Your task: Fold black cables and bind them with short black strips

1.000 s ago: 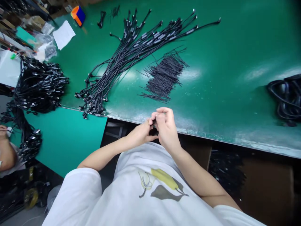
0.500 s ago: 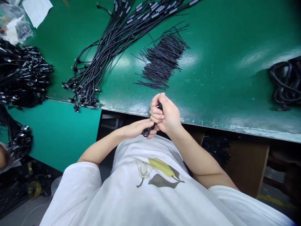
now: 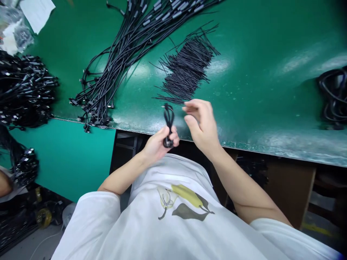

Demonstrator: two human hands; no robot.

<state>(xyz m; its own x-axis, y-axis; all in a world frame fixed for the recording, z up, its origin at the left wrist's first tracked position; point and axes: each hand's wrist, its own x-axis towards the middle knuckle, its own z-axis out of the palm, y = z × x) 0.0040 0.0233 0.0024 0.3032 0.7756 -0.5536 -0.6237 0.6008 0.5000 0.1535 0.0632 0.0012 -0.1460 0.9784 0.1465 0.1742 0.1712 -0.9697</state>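
Observation:
A black cable [image 3: 169,115], folded into a small looped bundle, is pinched between the thumb and fingers of my left hand [image 3: 159,143]. Its loops stick up over the table edge, and a connector end shows below the fingers. To the right, my right hand [image 3: 202,124] is apart from the cable, fingers curved and thumb spread, with nothing visible in it. Just beyond its fingertips lies a pile of short black ties [image 3: 187,68] on the green table [image 3: 252,79].
Long black cables [image 3: 116,68] lie left of the ties, connectors at the table edge. A heap of bundled cables [image 3: 27,90] sits farther left, near plastic bags and paper [image 3: 38,14]. A coiled cable [image 3: 334,95] lies far right. Someone's arm [image 3: 4,183] shows at the left edge.
My right hand has let go of the cable and moved right, its fingers opening. The looped cable now stands upright in my left hand, its loops uncovered.

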